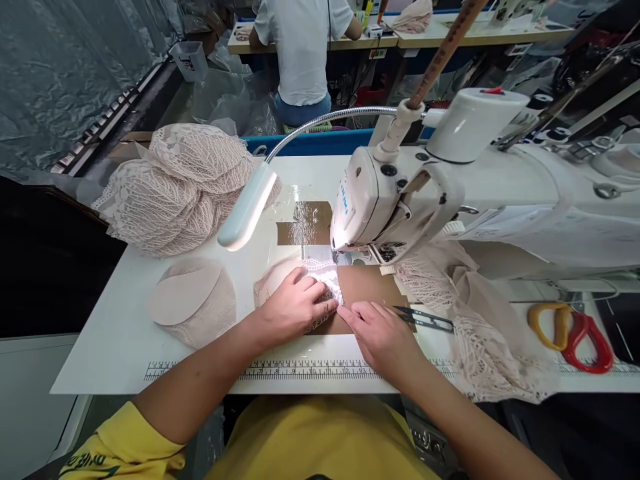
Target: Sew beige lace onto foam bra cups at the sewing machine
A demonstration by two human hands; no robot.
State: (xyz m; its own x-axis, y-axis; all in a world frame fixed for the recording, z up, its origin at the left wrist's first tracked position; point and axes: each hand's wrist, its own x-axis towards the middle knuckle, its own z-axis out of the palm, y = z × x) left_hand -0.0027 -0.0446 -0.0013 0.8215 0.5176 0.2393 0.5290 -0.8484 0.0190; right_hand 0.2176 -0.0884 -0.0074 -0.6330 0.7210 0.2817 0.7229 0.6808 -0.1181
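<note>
Lace (324, 272) is pressed before machine (367, 193) by left hand (290, 303), edge touched by right hand (383, 333); whether either pinches cannot be told. Edge is best kept flat and unstretched.

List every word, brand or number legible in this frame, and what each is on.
"JUKI": sewing machine
"7", "8", "9", "10", "11", "12", "13": ruler strip; its other figures are unclear.
Too small or blurred: lettering on the yellow sleeve, brown pole, plastic bin and far table's tags.
</note>
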